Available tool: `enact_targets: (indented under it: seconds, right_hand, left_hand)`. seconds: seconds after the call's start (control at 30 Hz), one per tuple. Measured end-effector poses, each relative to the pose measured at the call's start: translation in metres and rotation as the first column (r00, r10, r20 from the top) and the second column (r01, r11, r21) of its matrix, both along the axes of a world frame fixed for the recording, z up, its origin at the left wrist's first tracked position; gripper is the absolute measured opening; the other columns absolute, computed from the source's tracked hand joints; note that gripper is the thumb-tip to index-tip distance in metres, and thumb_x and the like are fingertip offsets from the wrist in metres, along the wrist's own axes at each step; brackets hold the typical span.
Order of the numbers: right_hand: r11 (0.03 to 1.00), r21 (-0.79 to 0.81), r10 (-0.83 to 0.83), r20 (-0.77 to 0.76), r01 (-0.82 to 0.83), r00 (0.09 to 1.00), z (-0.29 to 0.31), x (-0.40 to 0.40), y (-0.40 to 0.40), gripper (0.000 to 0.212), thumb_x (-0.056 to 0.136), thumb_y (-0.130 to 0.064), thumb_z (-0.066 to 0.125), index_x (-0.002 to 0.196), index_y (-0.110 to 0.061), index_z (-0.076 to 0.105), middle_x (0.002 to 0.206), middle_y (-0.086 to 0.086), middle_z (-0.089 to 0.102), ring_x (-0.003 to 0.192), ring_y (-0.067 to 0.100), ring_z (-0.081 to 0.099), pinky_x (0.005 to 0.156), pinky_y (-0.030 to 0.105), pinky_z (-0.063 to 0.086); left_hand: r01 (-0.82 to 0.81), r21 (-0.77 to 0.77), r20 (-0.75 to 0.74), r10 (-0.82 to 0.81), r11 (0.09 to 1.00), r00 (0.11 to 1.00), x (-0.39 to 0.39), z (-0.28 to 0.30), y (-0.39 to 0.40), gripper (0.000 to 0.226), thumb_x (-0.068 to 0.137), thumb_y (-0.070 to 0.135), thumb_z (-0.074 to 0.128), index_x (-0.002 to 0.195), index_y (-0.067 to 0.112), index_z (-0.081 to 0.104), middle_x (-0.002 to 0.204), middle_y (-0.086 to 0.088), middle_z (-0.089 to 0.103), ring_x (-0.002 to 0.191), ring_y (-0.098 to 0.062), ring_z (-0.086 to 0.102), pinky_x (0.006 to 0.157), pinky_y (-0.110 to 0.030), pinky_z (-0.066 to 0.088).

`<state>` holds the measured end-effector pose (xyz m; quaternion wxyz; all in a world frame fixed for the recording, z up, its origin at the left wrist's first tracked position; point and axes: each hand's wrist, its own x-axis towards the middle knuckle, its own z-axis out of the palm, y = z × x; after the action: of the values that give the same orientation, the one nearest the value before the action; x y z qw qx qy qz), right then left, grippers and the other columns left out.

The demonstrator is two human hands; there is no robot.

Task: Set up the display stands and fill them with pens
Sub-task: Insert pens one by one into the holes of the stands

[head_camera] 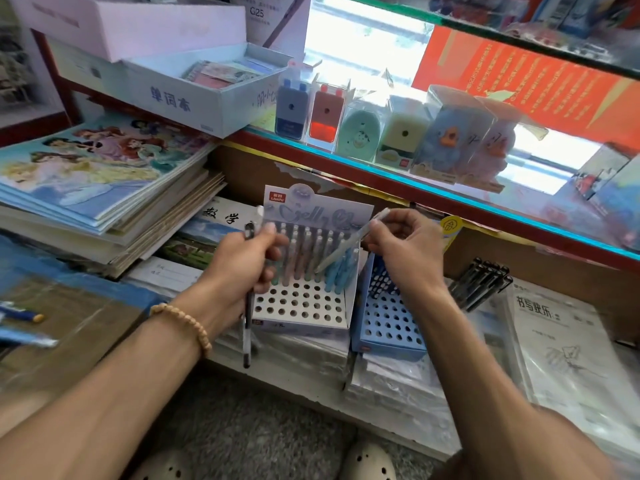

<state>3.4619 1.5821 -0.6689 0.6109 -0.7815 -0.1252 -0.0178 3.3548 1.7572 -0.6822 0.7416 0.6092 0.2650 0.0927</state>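
1. The right hand (403, 245) pinches a pale pen (349, 242) between thumb and fingers, its lower tip slanting down among the pens standing in the white display stand (301, 306).
2. The left hand (242, 261) grips a dark pen (247, 306) upright, its fingers curled round it, just in front of the stand's left edge.
3. The stand's back rows are filled; its front holes are open.
4. A blue display stand (384, 327) sits just right of it.
5. A bundle of black pens (479, 282) lies farther right on stacked paper.
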Motion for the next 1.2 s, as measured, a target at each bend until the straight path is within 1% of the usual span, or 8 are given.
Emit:
enact_targets:
  seconds: [0.1, 0.23, 0.4, 0.6, 0.87, 1.03, 1.1, 1.2]
  right_hand:
    - [0.979, -0.205, 0.012, 0.120, 0.013, 0.993, -0.018, 0.002, 0.008, 0.005, 0.090, -0.014, 0.071, 0.091, -0.016, 0.067, 0.084, 0.000, 0.069, 0.080, 0.014, 0.069, 0.076, 0.033, 0.061]
    - [0.951, -0.307, 0.025, 0.174, 0.030, 0.984, -0.032, 0.000, 0.019, 0.009, 0.090, -0.017, 0.071, 0.091, -0.021, 0.064, 0.081, -0.009, 0.065, 0.077, 0.004, 0.063, 0.074, 0.025, 0.058]
    - [0.932, -0.362, 0.061, 0.212, 0.021, 0.975, -0.037, -0.002, 0.029, 0.006, 0.091, -0.017, 0.071, 0.093, -0.021, 0.067, 0.081, -0.012, 0.064, 0.076, 0.000, 0.061, 0.072, 0.018, 0.053]
    - [0.842, -0.539, 0.180, 0.227, -0.030, 0.957, -0.047, -0.006, 0.038, 0.016, 0.092, -0.014, 0.069, 0.107, -0.011, 0.073, 0.097, -0.002, 0.072, 0.084, 0.004, 0.062, 0.076, 0.011, 0.049]
    - [0.798, -0.603, 0.159, 0.236, 0.016, 0.959, -0.051, -0.006, 0.056, 0.015, 0.094, -0.011, 0.064, 0.107, -0.010, 0.071, 0.099, 0.004, 0.074, 0.088, 0.016, 0.068, 0.082, 0.035, 0.060]
    - [0.844, -0.534, 0.138, 0.286, 0.038, 0.948, -0.039, -0.013, 0.054, 0.015, 0.096, -0.022, 0.064, 0.103, -0.012, 0.071, 0.087, -0.007, 0.069, 0.072, 0.005, 0.064, 0.071, 0.026, 0.059]
    - [0.887, -0.461, 0.128, 0.313, 0.032, 0.941, -0.023, -0.016, 0.053, 0.015, 0.096, -0.026, 0.063, 0.088, -0.017, 0.072, 0.079, -0.011, 0.067, 0.067, 0.004, 0.063, 0.066, 0.025, 0.057]
    - [0.966, -0.148, 0.224, 0.059, -0.213, 0.973, 0.009, -0.020, 0.046, 0.024, 0.097, -0.028, 0.062, 0.076, -0.018, 0.070, 0.069, -0.003, 0.067, 0.056, 0.006, 0.060, 0.056, 0.024, 0.052]
  left_hand:
    - [-0.097, -0.101, 0.067, 0.104, 0.990, 0.992, 0.001, 0.006, 0.006, 0.032, 0.104, 0.032, 0.043, 0.089, 0.008, 0.058, 0.068, 0.002, 0.048, 0.051, -0.007, 0.043, 0.043, -0.018, 0.035]
    - [-0.192, -0.087, 0.078, 0.199, 0.978, 0.977, 0.002, 0.008, 0.009, 0.035, 0.104, 0.038, 0.044, 0.082, 0.014, 0.056, 0.061, 0.004, 0.048, 0.056, -0.011, 0.047, 0.054, -0.026, 0.041]
    - [-0.260, 0.008, 0.073, 0.259, 0.966, 0.963, 0.000, 0.009, 0.009, 0.040, 0.103, 0.044, 0.042, 0.083, 0.012, 0.057, 0.074, -0.001, 0.052, 0.072, -0.016, 0.052, 0.073, -0.033, 0.046]
    - [-0.245, 0.110, 0.053, 0.241, 0.963, 0.969, -0.002, 0.011, 0.009, 0.045, 0.103, 0.047, 0.037, 0.090, 0.011, 0.060, 0.085, -0.006, 0.051, 0.079, -0.018, 0.051, 0.076, -0.035, 0.042]
    - [-0.163, 0.204, 0.062, 0.153, 0.965, 0.986, -0.007, 0.014, 0.010, 0.045, 0.104, 0.046, 0.036, 0.090, 0.012, 0.063, 0.083, -0.002, 0.050, 0.079, -0.016, 0.051, 0.066, -0.031, 0.039]
    - [0.016, 0.161, 0.074, -0.028, 0.987, 0.997, -0.009, 0.011, 0.010, 0.040, 0.102, 0.042, 0.041, 0.089, 0.012, 0.064, 0.080, -0.001, 0.046, 0.072, -0.014, 0.048, 0.060, -0.026, 0.039]
    - [0.137, 0.146, 0.069, -0.148, 0.980, 0.987, -0.009, 0.012, 0.011, 0.037, 0.101, 0.040, 0.045, 0.091, 0.011, 0.065, 0.074, 0.001, 0.045, 0.064, -0.011, 0.046, 0.055, -0.022, 0.038]
    - [0.286, 0.099, 0.055, -0.293, 0.953, 0.955, -0.011, 0.013, 0.011, 0.033, 0.101, 0.034, 0.048, 0.092, 0.008, 0.067, 0.067, 0.004, 0.045, 0.056, -0.006, 0.045, 0.049, -0.016, 0.040]
